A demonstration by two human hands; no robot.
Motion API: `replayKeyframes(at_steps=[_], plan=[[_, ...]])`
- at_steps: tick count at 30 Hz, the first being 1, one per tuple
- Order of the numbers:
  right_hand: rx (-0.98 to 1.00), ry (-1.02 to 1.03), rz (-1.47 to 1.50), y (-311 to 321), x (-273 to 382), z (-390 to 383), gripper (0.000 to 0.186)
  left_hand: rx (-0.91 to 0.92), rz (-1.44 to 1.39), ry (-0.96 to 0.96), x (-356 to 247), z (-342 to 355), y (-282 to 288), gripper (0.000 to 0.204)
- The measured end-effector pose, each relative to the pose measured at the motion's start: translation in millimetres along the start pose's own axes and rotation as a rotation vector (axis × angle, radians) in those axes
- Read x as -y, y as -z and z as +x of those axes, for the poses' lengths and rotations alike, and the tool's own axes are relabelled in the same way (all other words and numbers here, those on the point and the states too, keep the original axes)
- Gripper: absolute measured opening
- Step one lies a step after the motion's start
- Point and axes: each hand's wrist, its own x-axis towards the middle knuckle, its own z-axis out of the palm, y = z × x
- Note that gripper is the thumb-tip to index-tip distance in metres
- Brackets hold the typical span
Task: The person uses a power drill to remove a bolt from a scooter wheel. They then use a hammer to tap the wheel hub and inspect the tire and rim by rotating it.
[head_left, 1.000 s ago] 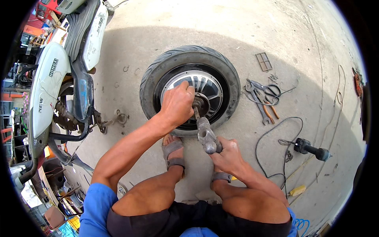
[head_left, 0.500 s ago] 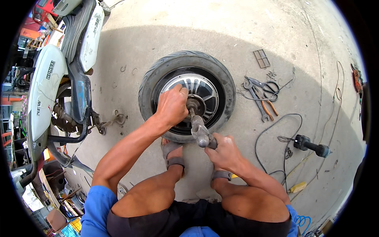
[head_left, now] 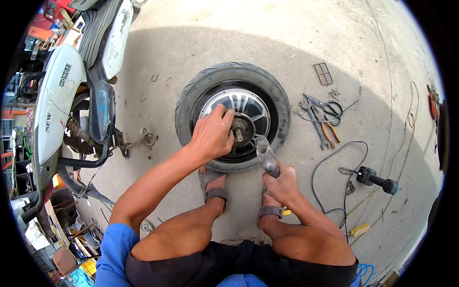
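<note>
A wheel with a black tyre [head_left: 187, 93] and a silver, spoked hub motor [head_left: 239, 98] lies flat on the ground in front of my feet. My left hand [head_left: 213, 132] is closed, its fingers curled at the left side of the hub's round centre [head_left: 245, 126]; whatever they grip is hidden. A short axle stub shows in that centre. In my right hand [head_left: 283, 184] is a worn metal hammer [head_left: 266, 152], its head over the tyre's lower right part, apart from the hub's centre.
A white electric scooter [head_left: 55, 110] stands at the left beside cluttered shelves. To the right lie a wrench [head_left: 321, 128], scissors [head_left: 330, 106], orange-handled pliers [head_left: 331, 130], a small divided tray [head_left: 323, 74], a black power tool [head_left: 377, 180] and loose cables [head_left: 313, 177].
My right hand has drawn the hammer away from the hub's centre, to the right, uncovering the axle stub. My left hand stays beside the centre. The whole view has shifted slightly.
</note>
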Motion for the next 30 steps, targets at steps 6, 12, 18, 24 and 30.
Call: replayKeyframes(at_steps=[6, 12, 18, 24, 30], plan=[[-0.050, -0.042, 0.023, 5, 1, -4, 0.022, -0.056, 0.173, -0.141, -6, -19, -7, 0.116], [-0.061, -0.047, 0.031, 6, 3, -5, 0.025, 0.034, 0.203, -0.212, 3, -3, -17, 0.121], [-0.040, -0.026, 0.009, 3, 2, -1, 0.026, 0.029, 0.233, -0.239, 2, 7, -13, 0.106], [-0.004, -0.043, -0.001, 1, 3, 3, 0.026, 0.025, 0.160, -0.289, 8, 18, -14, 0.100], [0.081, -0.035, -0.041, 15, 20, 12, 0.027, 0.001, 0.050, -0.295, 13, 29, -13, 0.101]])
